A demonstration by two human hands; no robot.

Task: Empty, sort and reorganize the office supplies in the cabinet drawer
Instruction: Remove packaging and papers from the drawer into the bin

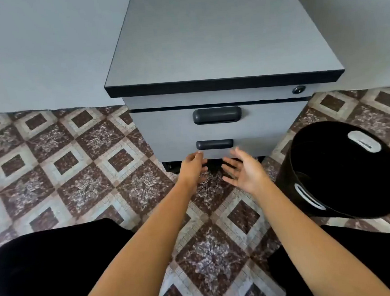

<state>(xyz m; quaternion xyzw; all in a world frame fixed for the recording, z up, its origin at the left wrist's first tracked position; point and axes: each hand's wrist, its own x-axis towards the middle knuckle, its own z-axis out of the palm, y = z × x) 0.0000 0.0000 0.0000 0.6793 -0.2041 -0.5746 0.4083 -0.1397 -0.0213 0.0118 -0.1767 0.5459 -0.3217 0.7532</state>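
A grey drawer cabinet (219, 52) with a black-edged top stands in front of me against the wall. Its drawers are closed, so no office supplies show. The upper drawer has a dark handle (217, 115); the lower drawer's handle (214, 144) sits just above my hands. My left hand (193, 167) reaches toward the bottom edge of the lower drawer, fingers loosely curled, holding nothing. My right hand (243, 172) hovers beside it with the palm turned inward and the fingers spread, empty.
A black round bin (345, 171) with light handle slots stands on the floor right of the cabinet. A keyhole lock (298, 89) sits at the cabinet's top right. Patterned brown and white tiles (74, 171) cover the floor. My dark-clothed knees fill the lower corners.
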